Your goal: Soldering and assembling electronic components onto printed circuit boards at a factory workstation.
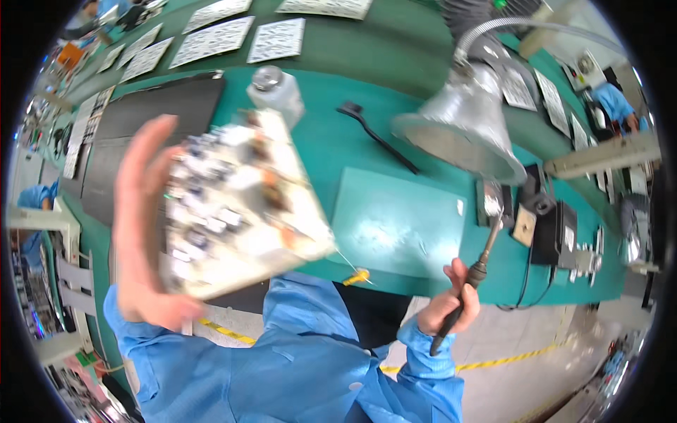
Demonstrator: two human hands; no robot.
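My left hand [134, 225], blurred by motion, grips the left edge of a pale circuit board [282, 176]. White and dark components crowd the board's face, which is tilted and raised over the bench. In my right hand [453, 304] is a soldering iron [477, 273], its dark handle between my fingers and its tip pointing up and away. The tip appears at a small metal-topped box [491, 204]; whether they touch I cannot tell. A thin screwdriver with a yellow handle [357, 277] lies between the hands, near the front edge.
A metal fume hood [462, 127] hangs at the right on a flexible arm. Beyond the board stand a white bottle [273, 95] and a black brush [381, 139]. A pale green mat [398, 222] lies centrally. A black station [555, 236] with cables sits at right; boards line the back.
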